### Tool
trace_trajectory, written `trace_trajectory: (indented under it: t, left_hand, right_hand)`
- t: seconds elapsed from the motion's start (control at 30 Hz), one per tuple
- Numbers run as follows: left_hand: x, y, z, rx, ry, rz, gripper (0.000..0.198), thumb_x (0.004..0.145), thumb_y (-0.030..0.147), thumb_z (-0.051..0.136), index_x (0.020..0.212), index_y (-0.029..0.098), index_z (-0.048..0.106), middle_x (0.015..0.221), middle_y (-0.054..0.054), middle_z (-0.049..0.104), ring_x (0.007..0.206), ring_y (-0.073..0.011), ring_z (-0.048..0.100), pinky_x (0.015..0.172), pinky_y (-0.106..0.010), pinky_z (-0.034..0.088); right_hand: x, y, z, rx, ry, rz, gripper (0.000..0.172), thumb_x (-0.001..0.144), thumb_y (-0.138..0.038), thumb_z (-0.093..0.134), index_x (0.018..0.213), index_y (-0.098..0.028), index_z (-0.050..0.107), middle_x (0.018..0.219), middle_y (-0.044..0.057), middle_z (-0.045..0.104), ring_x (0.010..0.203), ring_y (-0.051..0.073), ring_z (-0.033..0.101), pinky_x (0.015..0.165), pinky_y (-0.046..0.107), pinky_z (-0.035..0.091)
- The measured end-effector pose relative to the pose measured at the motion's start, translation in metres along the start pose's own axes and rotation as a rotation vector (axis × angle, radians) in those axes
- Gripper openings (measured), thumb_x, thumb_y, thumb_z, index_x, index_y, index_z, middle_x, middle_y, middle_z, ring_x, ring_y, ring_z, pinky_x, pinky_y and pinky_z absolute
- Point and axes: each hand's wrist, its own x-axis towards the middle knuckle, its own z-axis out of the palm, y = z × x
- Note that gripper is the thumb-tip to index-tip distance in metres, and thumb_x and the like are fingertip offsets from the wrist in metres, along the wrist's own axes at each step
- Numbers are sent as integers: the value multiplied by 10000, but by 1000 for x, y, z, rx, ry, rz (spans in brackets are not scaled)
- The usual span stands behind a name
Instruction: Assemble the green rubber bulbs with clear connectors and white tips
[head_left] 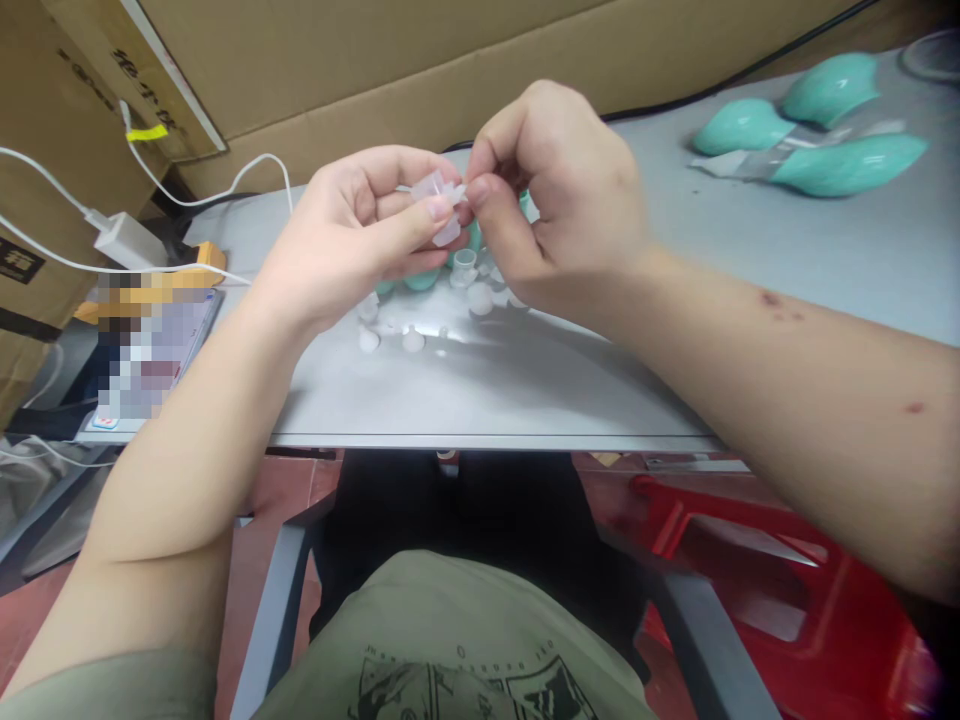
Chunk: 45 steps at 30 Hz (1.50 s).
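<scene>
Between thumb and fingers, my left hand (pixel 375 210) pinches a small translucent white plastic piece (pixel 431 190) above the table. My right hand (pixel 555 190) meets it from the right, its thumb and index finger closed at the piece's right end. Whether the right fingertips hold a separate small part is hidden. Under the hands lie several small white domed parts (pixel 480 298) and a clear ring-like part (pixel 464 262). Green glossy pieces (pixel 422 281) show partly behind my left fingers.
Three green glossy bulb-shaped things (pixel 855 165) with clear necks lie at the back right of the grey table (pixel 480 400). At left are a phone (pixel 161 350), a white charger (pixel 131 240) and cables. Cardboard (pixel 375 70) stands behind. A red stool (pixel 825 590) is below right.
</scene>
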Motion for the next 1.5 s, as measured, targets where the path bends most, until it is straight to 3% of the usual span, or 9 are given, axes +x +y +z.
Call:
trace_trajectory:
  t: [0.2,0.27,0.4,0.53,0.7,0.9,1.03,1.2,1.5]
  left_hand:
    - [4,4,-8,226,35,56,78,1103,200,746,1078,236,810,1196,-78,928,1010,-249,875,833,-427,727]
    - [5,3,-13,325,24,125,46,1075,294,822,1040,265,826,1166,-68,919,980,-269,847,811,-462,690]
    - [3,5,-20,528,-50,218,298,986,558,949,1062,288,850,1103,-67,900,901,-289,781,793,-499,650]
    - [-2,14,-22,798,-65,254,148,914,417,899,942,273,885,929,-45,875,824,-256,743,771,-430,600]
    - [-4,17,-30,1038,-233,223,109,933,377,814,942,288,876,953,-7,892,793,-218,737,792,-367,540]
    - [-1,10,-30,1158,-331,166,82,938,311,814,983,310,883,861,-3,825,719,-224,672,720,-376,472]
    - [0,7,-26,1204,-353,233,131,940,238,849,996,331,920,836,-18,832,797,-281,661,812,-427,509]
    - [3,3,-25,1253,-399,270,140,982,288,836,1038,361,941,932,-58,845,897,-327,686,894,-496,523]
    - [1,10,-26,1122,-337,303,290,949,358,911,1226,285,957,1027,-95,825,1019,-362,739,942,-520,561]
  right_hand:
    - [5,9,-4,69,127,17,253,1214,-431,421,1175,-285,623,1379,98,750,1340,279,752,1249,492,598]
    - [8,14,-7,64,57,46,236,1193,-482,506,1159,-302,654,1303,98,764,1248,296,744,1220,504,604]
    - [11,18,-5,-2,-185,-99,228,1107,-473,618,1057,-284,736,1219,143,733,1242,350,644,1267,594,526]
    - [5,17,8,-102,-325,-185,312,1118,-428,565,962,-235,755,1332,179,659,1360,401,527,1191,653,492]
    - [2,12,15,-139,-372,-202,414,1175,-429,524,937,-206,778,1304,180,639,1359,413,495,1158,681,477]
    - [4,7,20,-161,-432,-137,403,1139,-352,552,815,-191,729,1244,182,668,1340,427,522,1172,694,477]
    - [6,18,12,-79,-328,-184,409,1129,-425,591,841,-248,822,1182,164,679,1323,418,529,1186,711,487]
    - [8,45,-10,59,-276,-243,43,885,-393,901,917,-393,930,1141,134,690,1214,388,593,1069,632,584]
    - [8,69,-8,73,-395,-286,145,847,-432,1041,844,-373,909,999,72,771,1231,346,624,1141,570,577]
